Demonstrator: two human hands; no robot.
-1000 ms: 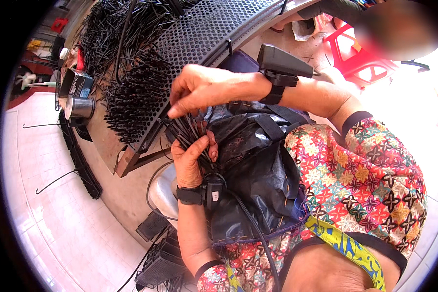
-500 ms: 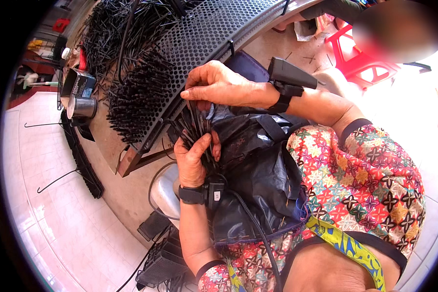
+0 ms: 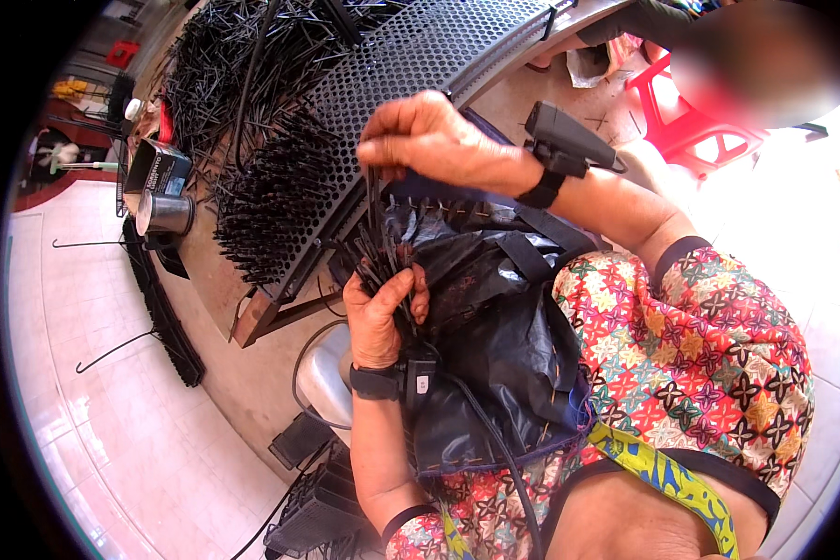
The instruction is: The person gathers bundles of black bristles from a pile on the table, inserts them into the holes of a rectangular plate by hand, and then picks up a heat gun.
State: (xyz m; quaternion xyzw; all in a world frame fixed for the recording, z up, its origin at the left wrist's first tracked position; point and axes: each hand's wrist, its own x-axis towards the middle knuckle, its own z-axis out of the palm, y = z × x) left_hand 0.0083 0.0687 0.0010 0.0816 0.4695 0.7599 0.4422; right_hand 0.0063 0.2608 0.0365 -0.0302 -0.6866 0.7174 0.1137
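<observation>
My left hand is closed around a bundle of thin black rods, whose ends fan out above the thumb. Higher up, the fingers of my right hand are pinched together on a thin black rod that hangs down toward the bundle. Just left of it is a perforated black metal board with round holes. Many short black rods stand packed upright in the holes of its near left part. A black apron covers my lap beneath both hands.
A heap of loose black rods lies behind the board. To the left are a metal cup, a small box and a black brush strip. A red plastic stool and another person are at the upper right.
My right hand has lifted away from the left hand, drawing a thin black rod upward. My left hand keeps its hold on the bundle. The view has shifted slightly.
</observation>
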